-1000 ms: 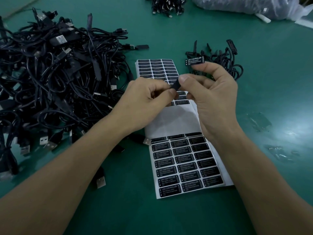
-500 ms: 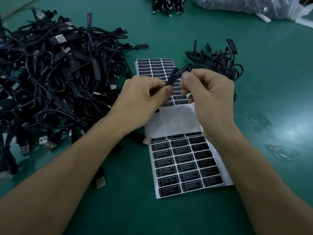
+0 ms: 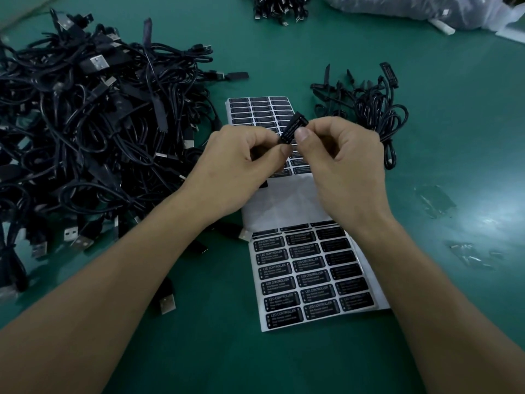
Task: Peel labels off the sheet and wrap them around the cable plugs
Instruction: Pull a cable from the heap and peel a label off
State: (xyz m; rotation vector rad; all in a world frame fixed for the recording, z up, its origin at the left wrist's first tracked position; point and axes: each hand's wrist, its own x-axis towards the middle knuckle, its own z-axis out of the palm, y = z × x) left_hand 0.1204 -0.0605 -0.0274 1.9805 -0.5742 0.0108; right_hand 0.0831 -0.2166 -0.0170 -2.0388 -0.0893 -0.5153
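Both hands meet above the label sheets at the table's middle. My left hand [image 3: 244,163] and my right hand [image 3: 338,163] pinch a small black cable plug [image 3: 292,127] between thumbs and fingers; a black label with white print lies on the plug's upper face. The plug tilts up to the right. Below my wrists lies a white sheet of black labels [image 3: 309,274], its upper rows bare. A second sheet of labels [image 3: 255,112] shows beyond my hands, partly covered by them.
A big tangle of black USB cables [image 3: 85,123] fills the left side. A smaller bundle of cables [image 3: 369,106] lies at the right of the far sheet. More cables [image 3: 278,7] and a plastic bag [image 3: 412,9] sit at the back. Clear scraps [image 3: 434,200] lie at right.
The label that stuck out from my right fingers a second ago now lies on the plug. Both hands have closed together on the plug and turned it.
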